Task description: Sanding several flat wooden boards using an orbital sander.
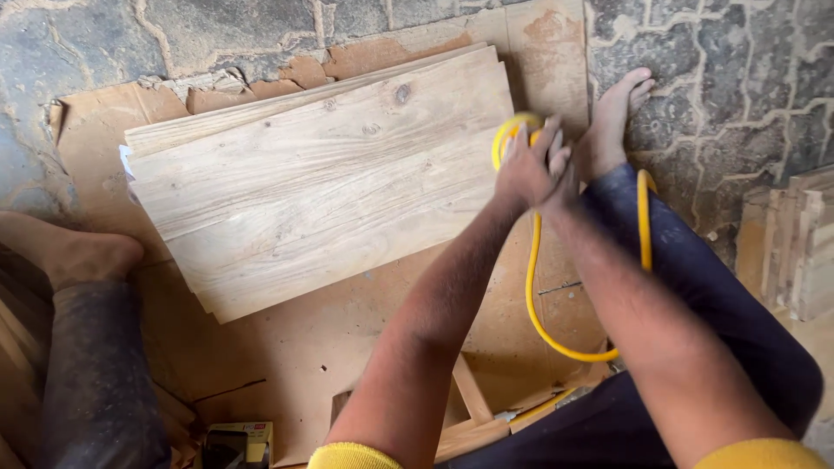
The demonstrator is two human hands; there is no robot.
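Both sets of fingers [556, 148] close over a yellow tool [512, 130] at the right end of the wooden boards [321, 182], left hand [521, 169] and right hand [565, 174] overlapping. Its yellow hose [539, 313] loops back beside the boards. The boards look pale and fairly smooth; how much remains is unclear.

Soft, even daylight falls on my work, warm on the wooden boards [321, 182], with only faint shadows and no glare. My hands [534, 165] are smeared by motion blur; the boards' grain stays sharp.
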